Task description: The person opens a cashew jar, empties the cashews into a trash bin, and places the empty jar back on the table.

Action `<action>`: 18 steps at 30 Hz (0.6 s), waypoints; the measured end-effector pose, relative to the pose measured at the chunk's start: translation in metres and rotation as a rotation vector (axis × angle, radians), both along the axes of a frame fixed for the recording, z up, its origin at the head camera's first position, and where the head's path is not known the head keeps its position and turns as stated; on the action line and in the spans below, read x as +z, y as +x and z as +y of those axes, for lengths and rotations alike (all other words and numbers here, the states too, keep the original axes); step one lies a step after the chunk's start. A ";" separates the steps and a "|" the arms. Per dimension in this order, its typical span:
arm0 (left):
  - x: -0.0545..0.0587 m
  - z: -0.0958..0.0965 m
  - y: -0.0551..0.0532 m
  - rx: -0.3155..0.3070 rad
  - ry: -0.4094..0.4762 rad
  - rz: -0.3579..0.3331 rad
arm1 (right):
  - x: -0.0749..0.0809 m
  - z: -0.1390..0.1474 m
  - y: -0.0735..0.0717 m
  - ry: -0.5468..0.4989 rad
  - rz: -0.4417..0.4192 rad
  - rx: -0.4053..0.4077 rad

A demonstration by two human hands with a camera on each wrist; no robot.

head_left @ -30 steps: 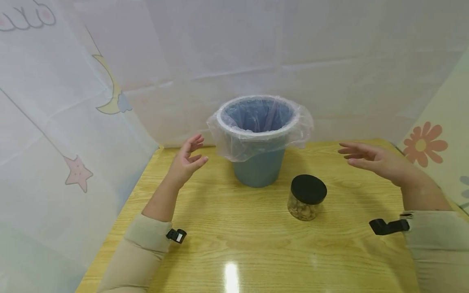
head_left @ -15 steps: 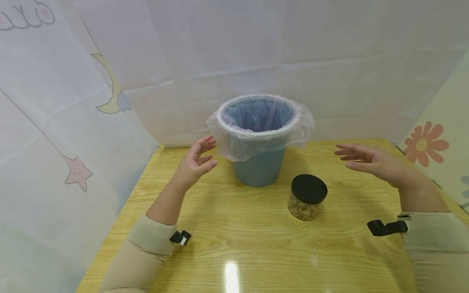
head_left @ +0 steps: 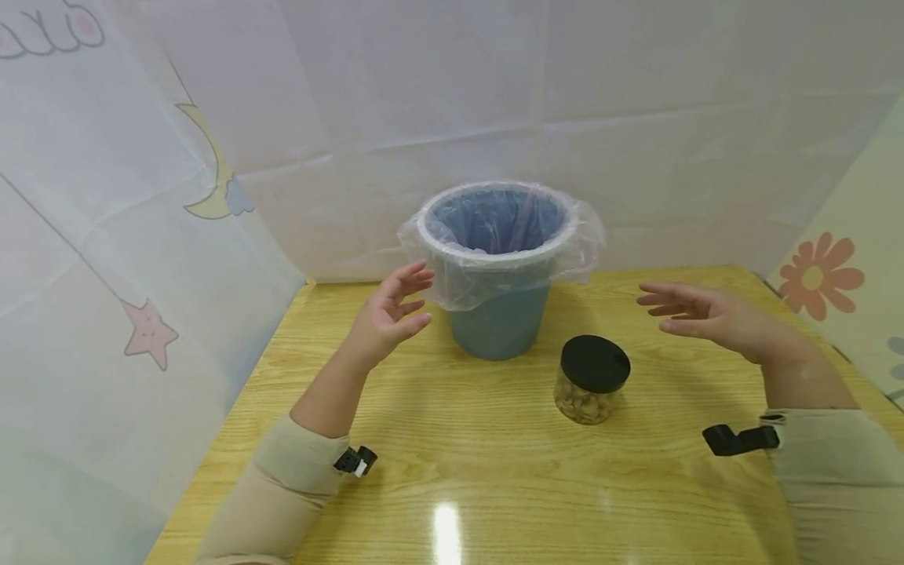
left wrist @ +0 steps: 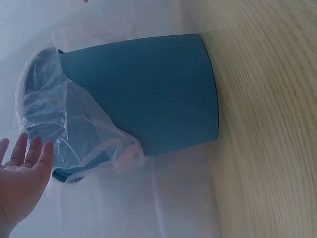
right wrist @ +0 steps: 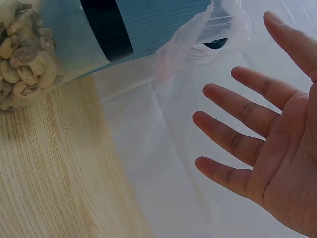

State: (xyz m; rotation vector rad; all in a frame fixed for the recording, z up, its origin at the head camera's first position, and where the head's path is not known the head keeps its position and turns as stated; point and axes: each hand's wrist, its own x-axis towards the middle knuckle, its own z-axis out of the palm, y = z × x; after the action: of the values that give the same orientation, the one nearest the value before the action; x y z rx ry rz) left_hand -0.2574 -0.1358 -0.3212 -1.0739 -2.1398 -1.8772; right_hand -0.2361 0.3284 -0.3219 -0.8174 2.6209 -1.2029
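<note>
A blue trash bin (head_left: 497, 322) stands upright near the back of the table, its white rim draped with a thin translucent bag (head_left: 462, 286). My left hand (head_left: 388, 314) hovers just left of the bin with fingers relaxed and nothing in them; in the left wrist view its fingertips overlap the bag's edge. In front of the bin, to the right, sits a clear jar (head_left: 586, 402) with a black lid (head_left: 595, 364), holding what look like cashews (right wrist: 29, 72). My right hand (head_left: 713, 314) is raised to the right of the jar, empty, fingers spread in the right wrist view.
The wooden table (head_left: 452, 455) reaches back to a pale wall sheet (head_left: 671, 173). Side sheets carry a moon, a star (head_left: 151, 335) and an orange flower (head_left: 821, 276). A black wrist camera (head_left: 738, 440) juts from the right sleeve, another (head_left: 356, 461) from the left.
My left hand has moved rightward, closer to the bin. The right hand has drifted slightly left and down. Bin and jar stay where they were.
</note>
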 end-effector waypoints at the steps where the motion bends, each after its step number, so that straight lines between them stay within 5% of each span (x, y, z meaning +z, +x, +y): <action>1: 0.001 0.002 0.000 -0.004 -0.005 0.001 | 0.000 0.000 0.000 0.005 -0.004 0.006; 18: -0.001 0.026 0.001 -0.072 -0.044 -0.009 | -0.002 -0.002 -0.001 -0.018 -0.035 0.044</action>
State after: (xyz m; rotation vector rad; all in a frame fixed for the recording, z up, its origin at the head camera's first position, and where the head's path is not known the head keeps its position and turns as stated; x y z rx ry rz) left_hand -0.2566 -0.1093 -0.3219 -1.1688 -2.1856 -1.8760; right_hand -0.2371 0.3266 -0.3238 -0.8454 2.5540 -1.2203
